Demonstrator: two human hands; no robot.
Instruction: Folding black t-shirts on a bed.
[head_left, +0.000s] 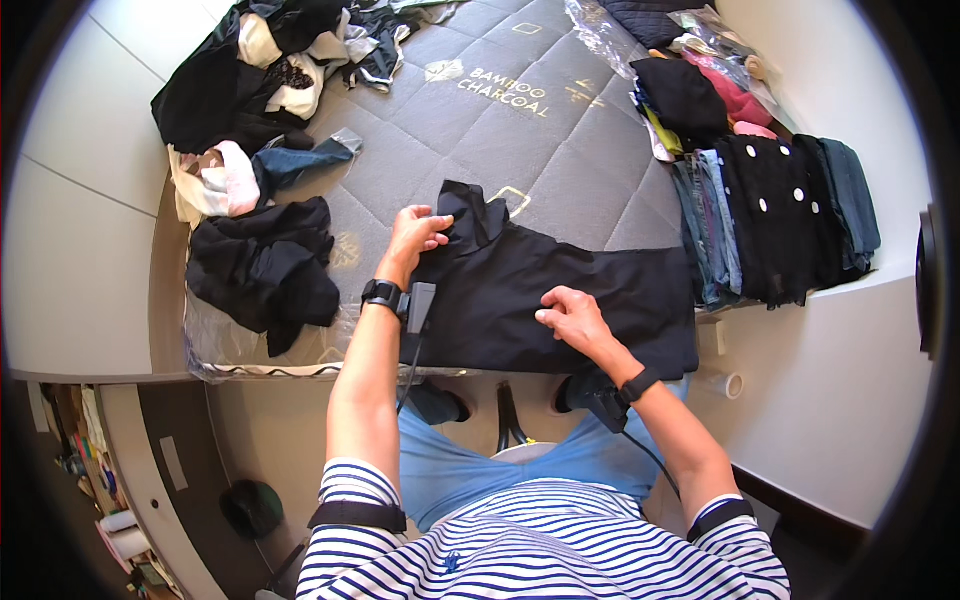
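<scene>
A black cloth garment (555, 300) lies spread at the near edge of the mattress, its far left part bunched into a ruffled fold. My left hand (421, 231) is at that bunched part, thumb and fingers apart; whether it pinches any cloth is unclear. Over the garment's middle is my right hand (571, 316), fingers curled loosely, with nothing seen between them. Both wrists wear black straps with small devices and cables. Left of the garment lies a crumpled black garment (262, 262).
The grey quilted mattress (480, 142) has plastic film at its edges. Mixed clothes (217, 90) are heaped at far left, with a denim piece (307, 161) nearer. Folded jeans (709, 225) and a black dotted garment (772, 217) stand at right, beside the wall.
</scene>
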